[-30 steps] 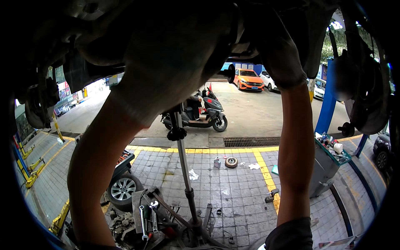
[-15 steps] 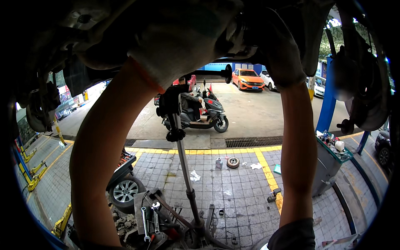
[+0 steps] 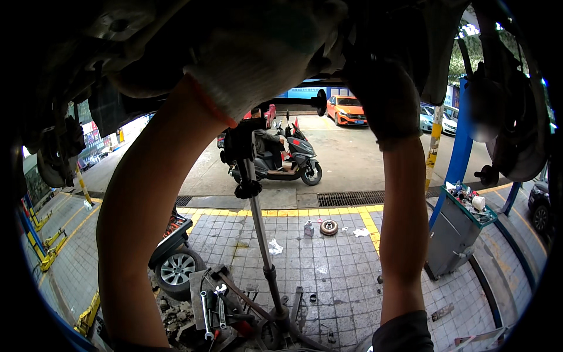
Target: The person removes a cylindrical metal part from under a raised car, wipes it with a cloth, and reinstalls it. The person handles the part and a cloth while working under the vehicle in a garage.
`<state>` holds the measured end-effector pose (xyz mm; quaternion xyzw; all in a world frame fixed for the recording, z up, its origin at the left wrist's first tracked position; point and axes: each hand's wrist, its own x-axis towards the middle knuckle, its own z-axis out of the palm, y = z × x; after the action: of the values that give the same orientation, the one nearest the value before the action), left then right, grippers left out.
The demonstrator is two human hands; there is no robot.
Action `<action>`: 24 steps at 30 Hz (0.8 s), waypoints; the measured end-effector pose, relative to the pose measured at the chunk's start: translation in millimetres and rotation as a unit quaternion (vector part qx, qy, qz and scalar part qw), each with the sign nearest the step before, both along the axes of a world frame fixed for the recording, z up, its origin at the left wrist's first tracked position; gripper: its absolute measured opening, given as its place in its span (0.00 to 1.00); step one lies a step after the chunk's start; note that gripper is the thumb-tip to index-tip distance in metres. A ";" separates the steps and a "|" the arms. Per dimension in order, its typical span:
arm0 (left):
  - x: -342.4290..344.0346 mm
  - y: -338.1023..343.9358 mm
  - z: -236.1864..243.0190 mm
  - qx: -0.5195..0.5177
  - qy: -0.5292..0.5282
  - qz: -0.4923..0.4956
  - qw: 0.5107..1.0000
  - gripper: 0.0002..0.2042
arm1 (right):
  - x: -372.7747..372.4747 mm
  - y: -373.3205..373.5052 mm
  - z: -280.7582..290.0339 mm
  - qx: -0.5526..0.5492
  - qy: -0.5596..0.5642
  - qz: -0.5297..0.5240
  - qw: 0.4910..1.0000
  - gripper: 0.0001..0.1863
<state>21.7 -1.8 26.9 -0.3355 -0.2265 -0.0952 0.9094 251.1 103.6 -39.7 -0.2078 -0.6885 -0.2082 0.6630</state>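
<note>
Both my arms reach up to the dark underside of a raised car (image 3: 141, 82). My left hand (image 3: 252, 70), in a pale knitted glove with an orange cuff, is up against the underparts; its fingers are lost in shadow. My right hand (image 3: 390, 105), also gloved, hangs a little lower and to the right, and its fingers are too dark to make out. Whether either hand holds anything does not show. Just below my left wrist stands the black head of a support stand (image 3: 239, 144), on a silver pole (image 3: 258, 220) that rises from the floor.
Wrenches (image 3: 206, 314) lie on a plate near the stand's foot, beside a wheel (image 3: 176, 267). A grey tool cabinet (image 3: 454, 234) and blue lift post (image 3: 460, 141) stand right. Beyond, someone sits on a scooter (image 3: 299, 155); an orange car (image 3: 347, 110) is parked behind.
My right hand and forearm have come down slightly and shifted left, uncovering more of the cabinet and a yellow-striped post. My left arm has barely moved.
</note>
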 end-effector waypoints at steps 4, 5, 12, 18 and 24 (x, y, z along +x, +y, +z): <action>14.2 -7.3 9.4 -0.283 -0.077 -0.163 0.942 0.35 | -3.6 6.7 -6.9 -0.006 0.000 0.029 1.000 0.13; 17.9 -8.8 11.9 -0.312 -0.092 -0.168 0.931 0.35 | -6.2 7.2 -6.4 0.013 0.014 0.090 0.996 0.14; 39.2 -1.5 16.5 -0.303 -0.068 -0.188 0.932 0.32 | -9.2 -8.9 -6.9 -0.101 0.161 0.494 0.848 0.18; 42.0 -7.7 -28.9 -0.207 0.072 -0.378 0.900 0.19 | -8.0 -27.4 -5.1 0.073 0.069 0.151 0.983 0.25; -22.3 -44.7 -78.9 -0.384 -0.054 -0.348 0.854 0.36 | -8.8 -53.3 35.7 0.038 -0.166 0.211 0.963 0.39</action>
<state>-0.6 -46.5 -52.0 -0.7093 -0.1622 -0.3284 0.6022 242.3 50.3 -4.0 0.0048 -0.8086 -0.1208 0.5758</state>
